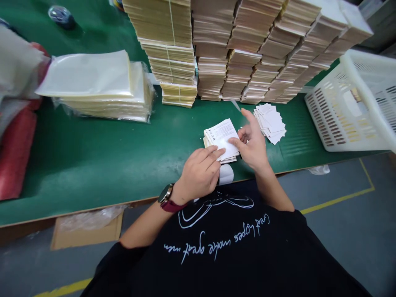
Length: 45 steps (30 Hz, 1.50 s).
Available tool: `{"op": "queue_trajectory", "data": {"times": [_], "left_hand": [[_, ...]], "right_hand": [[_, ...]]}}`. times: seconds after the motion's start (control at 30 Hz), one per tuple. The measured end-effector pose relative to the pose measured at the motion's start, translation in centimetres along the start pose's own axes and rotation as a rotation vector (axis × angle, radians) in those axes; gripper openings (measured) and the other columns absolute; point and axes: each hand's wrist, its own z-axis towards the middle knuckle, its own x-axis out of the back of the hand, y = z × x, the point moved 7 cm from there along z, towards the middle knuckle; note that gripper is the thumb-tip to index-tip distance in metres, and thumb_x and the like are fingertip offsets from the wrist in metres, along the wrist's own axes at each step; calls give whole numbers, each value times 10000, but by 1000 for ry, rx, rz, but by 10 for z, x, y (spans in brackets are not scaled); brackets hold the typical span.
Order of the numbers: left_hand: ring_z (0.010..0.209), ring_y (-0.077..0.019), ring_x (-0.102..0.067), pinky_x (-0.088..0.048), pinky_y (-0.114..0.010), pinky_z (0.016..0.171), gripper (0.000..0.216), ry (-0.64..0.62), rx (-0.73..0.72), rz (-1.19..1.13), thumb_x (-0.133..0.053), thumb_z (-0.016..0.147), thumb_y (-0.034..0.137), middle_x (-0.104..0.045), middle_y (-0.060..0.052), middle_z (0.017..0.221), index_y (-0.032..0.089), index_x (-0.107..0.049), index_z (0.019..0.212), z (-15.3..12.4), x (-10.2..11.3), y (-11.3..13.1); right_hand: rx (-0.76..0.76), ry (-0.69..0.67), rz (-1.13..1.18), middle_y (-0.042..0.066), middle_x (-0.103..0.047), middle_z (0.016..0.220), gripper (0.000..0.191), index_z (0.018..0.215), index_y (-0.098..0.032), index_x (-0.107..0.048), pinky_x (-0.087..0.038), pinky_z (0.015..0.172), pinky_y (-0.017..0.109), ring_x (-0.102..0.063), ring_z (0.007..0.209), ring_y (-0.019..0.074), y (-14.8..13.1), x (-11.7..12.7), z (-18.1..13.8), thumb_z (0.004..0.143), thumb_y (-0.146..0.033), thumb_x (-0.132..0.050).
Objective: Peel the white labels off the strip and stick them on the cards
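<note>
My left hand [199, 173], a watch on its wrist, rests on the green table [93, 161] with its fingertips pressed on the near edge of a small stack of white printed cards [221, 136]. My right hand [253, 142] pinches the right side of the top card between thumb and fingers. A second, fanned pile of white cards [270, 121] lies just right of that hand. A small white round object [227, 174] sits at the table edge under my left hand.
Tall bundled stacks of tan card [247, 49] line the back of the table. A pile of clear plastic bags [99, 86] lies at left, red cloth [15, 152] at far left. A white slotted basket [352, 111] stands at right.
</note>
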Motion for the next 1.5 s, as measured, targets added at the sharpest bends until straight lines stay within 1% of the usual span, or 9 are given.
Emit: {"op": "queue_trajectory", "data": {"times": [0.1,0.37,0.63,0.83,0.97,1.1,1.33,1.4,1.5], "left_hand": [[1178,-290,-582,-510,-444,887,134,-27,-2,-2,-513,823,115,-635,-120,1286,128,-638,869,1,-2,1],[1206,-275,-587,-520,-440,933,164,-31,-9,-4,-523,823,105,-610,-125,1322,110,-640,938,1,-4,1],[1204,-289,-584,-528,-464,907,149,-26,-20,-11,-526,816,105,-627,-123,1298,118,-636,914,0,-6,0],[1210,-286,-573,-519,-472,901,167,-32,-15,-12,-523,818,110,-632,-113,1293,132,-639,937,-2,-8,-1],[1172,-287,-588,-522,-453,883,175,-15,-43,22,-505,822,84,-650,-109,1263,125,-625,944,1,-1,3],[1137,-252,-606,-508,-406,903,201,25,-43,77,-454,851,59,-665,-75,1244,149,-624,909,6,7,2],[1119,-210,-622,-513,-353,899,228,109,-73,86,-435,866,81,-688,-51,1198,182,-638,888,10,13,3],[1117,-222,-625,-523,-366,885,224,115,-76,79,-444,854,73,-690,-61,1192,180,-638,889,9,13,3],[1106,-251,-627,-532,-404,866,209,96,-73,75,-457,834,61,-691,-83,1186,166,-631,888,8,11,4]], "right_hand": [[16,26,49,-25,-653,848,726,1503,-314,-193,-492,610,299,-506,596,136,-4,-1,-3,882,-332,-570],[25,169,-140,-23,-636,702,727,1544,-279,-140,-524,701,363,-548,599,168,-15,20,-14,903,-247,-481],[-26,124,-118,-41,-576,624,727,1540,-276,-168,-499,670,368,-521,571,167,-5,20,-9,884,-180,-468],[-89,107,112,-27,-601,751,815,1522,-326,-181,-482,616,319,-510,617,154,14,15,-5,835,-237,-611],[-128,146,311,-59,-505,659,825,1516,-340,-178,-417,554,287,-431,562,141,19,14,-5,821,-201,-600],[-125,153,344,-78,-451,615,803,1518,-323,-191,-368,544,271,-395,538,124,18,18,3,820,-184,-561],[-83,309,175,-80,-407,637,789,1526,-300,-175,-400,599,257,-404,556,115,43,67,-4,830,-181,-528],[-81,272,-24,-35,-508,707,719,1493,-292,-291,-456,664,307,-490,640,153,52,71,-10,825,-186,-534],[-54,319,-395,113,-606,1082,460,1284,-256,-567,-461,873,456,-548,1011,274,53,75,-20,827,-207,-548]]}}
